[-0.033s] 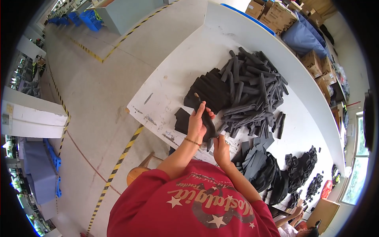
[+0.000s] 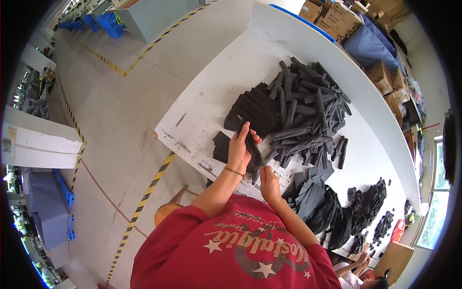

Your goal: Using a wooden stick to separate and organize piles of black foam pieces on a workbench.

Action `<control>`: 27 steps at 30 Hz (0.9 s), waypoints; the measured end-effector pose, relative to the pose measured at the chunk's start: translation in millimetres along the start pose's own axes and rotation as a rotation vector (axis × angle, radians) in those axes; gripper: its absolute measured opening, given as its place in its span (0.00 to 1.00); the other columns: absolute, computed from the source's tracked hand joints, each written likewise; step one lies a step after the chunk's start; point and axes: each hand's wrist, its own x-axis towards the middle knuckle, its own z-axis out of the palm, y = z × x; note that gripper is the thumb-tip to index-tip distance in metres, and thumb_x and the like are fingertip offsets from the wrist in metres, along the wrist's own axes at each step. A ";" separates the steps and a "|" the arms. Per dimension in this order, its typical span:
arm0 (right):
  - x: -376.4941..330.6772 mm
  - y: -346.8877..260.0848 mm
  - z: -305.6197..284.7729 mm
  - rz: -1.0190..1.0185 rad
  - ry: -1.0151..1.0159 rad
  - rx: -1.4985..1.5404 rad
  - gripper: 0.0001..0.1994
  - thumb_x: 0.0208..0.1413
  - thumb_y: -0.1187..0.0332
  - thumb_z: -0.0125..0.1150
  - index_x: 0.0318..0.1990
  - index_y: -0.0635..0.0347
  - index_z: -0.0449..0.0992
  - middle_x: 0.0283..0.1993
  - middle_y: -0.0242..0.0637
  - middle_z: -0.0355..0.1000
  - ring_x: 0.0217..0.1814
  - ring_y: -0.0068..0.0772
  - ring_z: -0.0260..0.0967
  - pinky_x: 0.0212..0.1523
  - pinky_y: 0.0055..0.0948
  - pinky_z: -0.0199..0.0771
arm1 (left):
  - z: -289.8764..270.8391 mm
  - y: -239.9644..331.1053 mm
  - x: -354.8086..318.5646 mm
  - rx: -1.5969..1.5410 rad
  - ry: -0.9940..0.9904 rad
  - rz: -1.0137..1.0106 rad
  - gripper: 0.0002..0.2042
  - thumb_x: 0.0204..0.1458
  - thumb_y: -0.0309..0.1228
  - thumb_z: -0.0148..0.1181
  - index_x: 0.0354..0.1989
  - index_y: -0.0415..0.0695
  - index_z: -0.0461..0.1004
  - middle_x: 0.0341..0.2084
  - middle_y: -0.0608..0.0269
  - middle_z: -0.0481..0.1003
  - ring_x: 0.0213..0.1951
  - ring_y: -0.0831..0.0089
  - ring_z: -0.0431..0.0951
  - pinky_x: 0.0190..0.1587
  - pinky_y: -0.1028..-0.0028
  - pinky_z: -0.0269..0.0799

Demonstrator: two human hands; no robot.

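Gripped long black soft-looking strip [image 2: 253, 151] in left hand [image 2: 239, 150] plus right hand [image 2: 270, 183]; could've slipped past white tabletop's [image 2: 195, 106] near edge if loosened, tbh.

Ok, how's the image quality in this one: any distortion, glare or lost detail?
Head view: black corners, and the white table panel bows with fisheye distortion; head view: the window looks washed out; head view: the black strip in the left hand is so dark that little surface detail shows.

The white desk [image 2: 207, 79] bore heaped dark rolls [image 2: 313, 108] against flat black pieces [image 2: 252, 108], with grey strips [image 2: 308, 195] and black scraps [image 2: 369, 204] farther right.
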 end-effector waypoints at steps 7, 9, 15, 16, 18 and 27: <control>-47.1 23.6 -30.5 0.052 -0.290 0.042 0.08 0.61 0.69 0.51 0.35 0.65 0.69 0.18 0.46 0.66 0.18 0.43 0.67 0.21 0.36 0.63 | -19.0 28.6 32.7 0.172 0.087 0.153 0.07 0.53 0.30 0.62 0.31 0.40 0.74 0.19 0.63 0.73 0.19 0.73 0.72 0.24 0.73 0.72; -63.3 17.2 -48.2 0.075 -0.364 0.041 0.06 0.60 0.70 0.52 0.36 0.64 0.69 0.24 0.55 0.69 0.27 0.61 0.69 0.25 0.44 0.67 | -21.0 56.0 48.2 0.112 0.079 0.306 0.09 0.55 0.33 0.60 0.35 0.40 0.72 0.22 0.61 0.73 0.21 0.72 0.73 0.26 0.72 0.74; -47.4 8.5 -54.8 0.104 -0.294 0.024 0.07 0.61 0.69 0.52 0.36 0.64 0.71 0.20 0.47 0.67 0.21 0.46 0.66 0.24 0.37 0.66 | -57.3 10.5 6.7 0.196 0.098 -0.008 0.24 0.56 0.47 0.57 0.53 0.44 0.64 0.39 0.56 0.72 0.36 0.61 0.77 0.41 0.61 0.78; -47.3 9.5 -51.7 0.072 -0.276 0.044 0.08 0.61 0.68 0.51 0.36 0.65 0.72 0.17 0.41 0.65 0.17 0.35 0.63 0.22 0.32 0.64 | -55.7 -9.1 -6.5 0.235 0.049 -0.159 0.22 0.56 0.47 0.57 0.52 0.46 0.66 0.36 0.56 0.73 0.35 0.60 0.77 0.40 0.61 0.77; -52.0 9.8 -51.3 0.091 -0.299 0.044 0.09 0.62 0.67 0.51 0.35 0.65 0.72 0.18 0.42 0.65 0.18 0.35 0.62 0.23 0.32 0.64 | -51.2 0.3 4.5 0.205 0.019 -0.164 0.19 0.56 0.46 0.57 0.47 0.45 0.67 0.29 0.62 0.69 0.28 0.68 0.71 0.32 0.67 0.70; -76.9 -4.5 -157.1 0.213 -0.789 0.116 0.10 0.60 0.65 0.54 0.37 0.65 0.71 0.22 0.35 0.63 0.26 0.24 0.59 0.30 0.27 0.64 | -71.6 69.0 69.4 -0.077 0.224 0.139 0.10 0.61 0.39 0.52 0.33 0.47 0.69 0.13 0.77 0.56 0.13 0.85 0.52 0.14 0.82 0.47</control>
